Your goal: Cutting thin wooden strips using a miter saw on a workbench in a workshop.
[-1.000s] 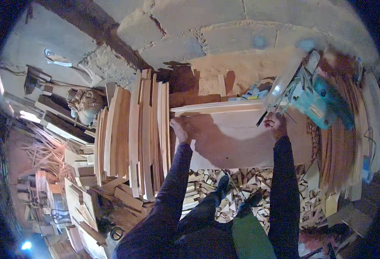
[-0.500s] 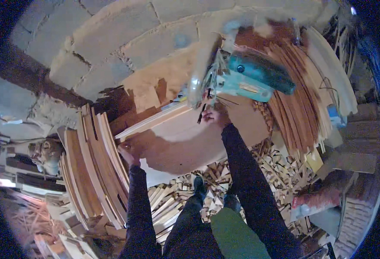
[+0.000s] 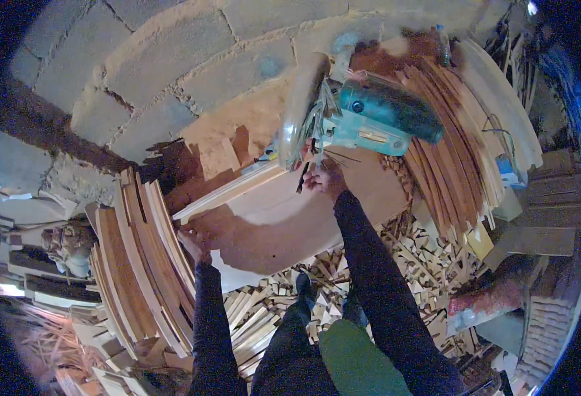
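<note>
Look, one left hand is at the left end of one big board, and I cannot tell if it grips it. Over the board, one right hand has its fingers curled right by one thin black stick, maybe holding it, but I cannot tell. One blue-green machine is at the board's far right, planks stand left of it, and wood bits, too many to count, lie on its near side.
</note>
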`<state>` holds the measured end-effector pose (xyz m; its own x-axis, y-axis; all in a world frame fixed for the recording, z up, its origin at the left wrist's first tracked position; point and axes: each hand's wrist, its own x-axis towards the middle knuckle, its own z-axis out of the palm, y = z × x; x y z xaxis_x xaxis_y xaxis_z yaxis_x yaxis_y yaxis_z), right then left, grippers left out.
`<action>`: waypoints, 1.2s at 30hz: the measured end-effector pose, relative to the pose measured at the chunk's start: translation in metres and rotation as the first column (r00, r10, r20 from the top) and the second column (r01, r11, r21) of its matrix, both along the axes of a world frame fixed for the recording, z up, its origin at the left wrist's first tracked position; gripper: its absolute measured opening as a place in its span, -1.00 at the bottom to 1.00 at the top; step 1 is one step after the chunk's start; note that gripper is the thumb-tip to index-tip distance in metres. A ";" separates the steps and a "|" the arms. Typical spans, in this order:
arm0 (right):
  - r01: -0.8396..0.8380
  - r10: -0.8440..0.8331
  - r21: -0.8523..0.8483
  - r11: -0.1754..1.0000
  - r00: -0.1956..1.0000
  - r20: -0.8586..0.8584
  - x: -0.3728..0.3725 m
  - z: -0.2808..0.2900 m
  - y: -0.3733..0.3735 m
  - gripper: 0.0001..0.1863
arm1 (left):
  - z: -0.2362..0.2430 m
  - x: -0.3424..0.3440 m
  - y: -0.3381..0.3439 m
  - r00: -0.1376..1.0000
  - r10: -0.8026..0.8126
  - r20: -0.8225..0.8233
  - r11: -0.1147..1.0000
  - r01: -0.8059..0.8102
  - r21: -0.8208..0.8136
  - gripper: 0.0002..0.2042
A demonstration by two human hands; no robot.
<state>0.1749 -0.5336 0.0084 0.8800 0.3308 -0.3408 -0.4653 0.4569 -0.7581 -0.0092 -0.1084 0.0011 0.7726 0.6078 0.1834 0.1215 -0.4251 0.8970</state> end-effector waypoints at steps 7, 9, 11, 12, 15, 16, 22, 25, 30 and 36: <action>0.207 -0.159 0.342 0.917 0.974 -0.163 -0.016 -0.027 -0.012 -0.59 | 0.041 -0.014 -0.079 0.985 -0.174 0.000 0.984 0.173 0.050 -0.40; 0.234 -0.244 0.119 0.965 0.967 0.076 -0.040 -0.037 -0.022 -0.63 | 0.051 0.006 -0.109 0.939 -0.335 -0.083 0.830 0.336 0.445 -0.26; 0.364 -0.132 -0.432 0.825 0.868 0.479 -0.079 -0.037 -0.041 -0.71 | 0.053 0.054 -0.131 0.936 -0.313 -0.161 0.611 0.328 0.720 -0.31; 0.379 -0.095 -0.550 0.744 0.876 0.474 -0.101 -0.034 -0.047 -0.73 | 0.053 0.076 -0.137 0.925 -0.281 -0.255 0.456 0.362 0.813 -0.35; 0.416 -0.312 -0.366 0.832 0.897 0.312 -0.183 -0.012 -0.071 -0.72 | 0.044 0.124 -0.143 0.899 -0.274 -0.341 0.276 0.413 0.868 -0.34; 0.430 -0.376 -0.271 0.861 0.898 0.230 -0.209 -0.006 -0.077 -0.69 | 0.039 0.134 -0.144 0.869 -0.267 -0.417 0.264 0.482 0.835 -0.31; 0.450 -0.290 -0.678 0.581 0.893 0.345 -0.316 0.001 -0.125 -0.66 | 0.017 0.153 -0.133 0.857 -0.450 -0.249 0.364 0.431 0.826 -0.34; 0.562 -0.544 -0.489 0.667 0.816 0.196 -0.335 0.017 -0.140 -0.69 | 0.019 0.157 -0.132 0.851 -0.446 -0.279 0.332 0.447 0.831 -0.35; 0.717 -0.606 -0.398 0.572 0.697 0.383 -0.309 0.087 -0.159 -0.64 | 0.032 0.157 -0.137 0.815 -0.456 -0.357 0.426 0.552 0.716 -0.38; 0.766 -0.439 -0.441 0.467 0.634 0.636 -0.253 0.198 -0.155 -0.68 | 0.046 0.168 -0.143 0.707 -0.593 -0.386 0.646 0.703 0.296 -0.40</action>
